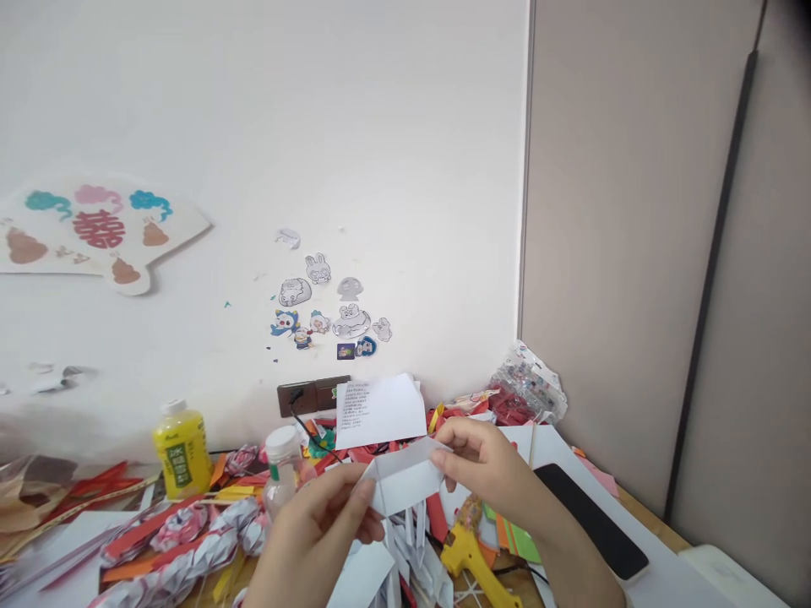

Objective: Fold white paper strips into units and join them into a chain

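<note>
Between my two hands is a folded piece of white paper (410, 480), held up over the cluttered table with a crease near its left end. My left hand (335, 515) pinches the left end between thumb and fingers. At the upper right corner, my right hand (472, 456) grips the paper with its thumb in front. Below the paper lie several folded white paper strips (415, 553). A yellow glue gun (472, 561) rests under my right forearm.
A yellow drink bottle (182, 452) and a clear bottle with a white lid (283, 460) stand left. Twisted paper (183, 561) lies in front. A written sheet (380, 411) leans by a brown power strip (310, 397). At right lies a black phone (589, 519).
</note>
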Demonstrator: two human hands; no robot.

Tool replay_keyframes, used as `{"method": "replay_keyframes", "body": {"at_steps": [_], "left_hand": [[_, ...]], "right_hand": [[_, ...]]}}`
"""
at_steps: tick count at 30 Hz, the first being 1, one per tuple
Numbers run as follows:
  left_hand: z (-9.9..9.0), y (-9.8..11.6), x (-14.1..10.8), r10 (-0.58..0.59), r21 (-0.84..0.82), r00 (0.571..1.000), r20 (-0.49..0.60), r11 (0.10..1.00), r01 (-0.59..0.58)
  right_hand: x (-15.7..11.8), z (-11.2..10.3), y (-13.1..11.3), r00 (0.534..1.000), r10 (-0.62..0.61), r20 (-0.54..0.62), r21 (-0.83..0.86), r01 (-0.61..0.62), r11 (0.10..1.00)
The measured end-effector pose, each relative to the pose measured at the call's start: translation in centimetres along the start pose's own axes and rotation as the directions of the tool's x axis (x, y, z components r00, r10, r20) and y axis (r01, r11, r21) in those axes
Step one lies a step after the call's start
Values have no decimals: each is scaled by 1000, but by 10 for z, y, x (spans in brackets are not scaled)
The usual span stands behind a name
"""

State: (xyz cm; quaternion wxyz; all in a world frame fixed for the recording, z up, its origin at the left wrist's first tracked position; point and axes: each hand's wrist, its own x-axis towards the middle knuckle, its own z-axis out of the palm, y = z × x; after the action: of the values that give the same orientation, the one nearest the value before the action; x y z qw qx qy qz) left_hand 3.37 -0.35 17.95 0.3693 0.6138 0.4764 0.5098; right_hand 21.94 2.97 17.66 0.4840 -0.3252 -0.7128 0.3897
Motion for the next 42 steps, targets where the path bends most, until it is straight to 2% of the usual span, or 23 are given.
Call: {"method": "replay_keyframes", "body": {"at_steps": [3,6,10,14,18,23,27,31,37,42], "left_hand": [[-1,1,1,-60,-152,998,25,986,63],[1,1,-1,-135,-302,991,12,944,132],[4,3,-3,-192,-452,980,-60,880,145],[5,6,-4,-214,-538,973,-81,831,138],[6,7,-4,-208,-540,974,-89,832,128],[4,5,-4,-187,-521,982,21,836,170],[3,3,-6,-204,-507,977,57,837,204],[3,2,-6,-216,-475,976,40,855,209],[3,0,-7,-184,-484,982,-41,863,141],[2,0,-7,-122,-461,990,71,876,141]], "right_hand": [[1,3,1,998,15,54,169,-24,985],[1,6,2,998,31,51,300,-45,953],[3,12,2,998,56,8,404,-54,913],[4,18,2,998,60,-25,479,-41,877],[6,22,6,997,48,-59,491,-13,871],[3,21,10,998,4,-68,439,27,898],[2,19,6,999,37,3,502,-34,864],[3,20,2,993,86,76,569,-114,815],[3,24,6,998,70,-8,542,-54,838],[0,22,7,998,-26,-65,376,48,926]]}}
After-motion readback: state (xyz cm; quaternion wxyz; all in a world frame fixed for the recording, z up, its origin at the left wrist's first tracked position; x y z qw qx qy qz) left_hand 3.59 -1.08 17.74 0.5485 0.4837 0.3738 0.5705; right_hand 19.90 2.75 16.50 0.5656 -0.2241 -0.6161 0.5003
